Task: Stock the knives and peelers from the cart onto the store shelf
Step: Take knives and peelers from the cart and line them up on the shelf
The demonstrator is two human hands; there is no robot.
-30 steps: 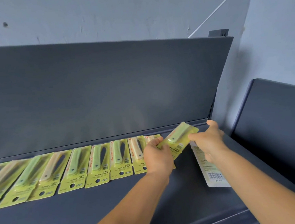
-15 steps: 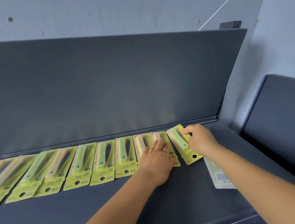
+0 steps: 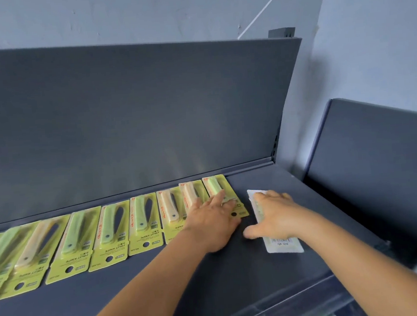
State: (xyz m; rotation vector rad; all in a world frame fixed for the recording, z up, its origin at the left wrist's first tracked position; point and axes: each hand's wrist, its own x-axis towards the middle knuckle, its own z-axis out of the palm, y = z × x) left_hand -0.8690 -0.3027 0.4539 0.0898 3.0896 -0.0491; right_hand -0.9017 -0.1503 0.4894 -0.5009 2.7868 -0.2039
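Both hands lie flat on the shelf [image 3: 305, 200], a dark grey metal deck. My left hand [image 3: 211, 223] rests with fingers straight across the two rightmost knife packs, fingertips on the last knife pack [image 3: 224, 191], the one with a green handle at the right end of the row. My right hand [image 3: 275, 216] is spread, fingers relaxed, pressing on a white pack [image 3: 281, 243] that lies face down just right of the row, barcode at its near end. The row of knife packs [image 3: 108, 230], yellow-green cards marked FRUIT KNIFE, runs side by side along the far edge of the shelf, away to the left. Behind them rises the shelf's dark back panel [image 3: 137, 118], and above it a pale wall [image 3: 141, 13] with small chips. To the right stands a second dark panel [image 3: 378, 169], set against the wall's corner.
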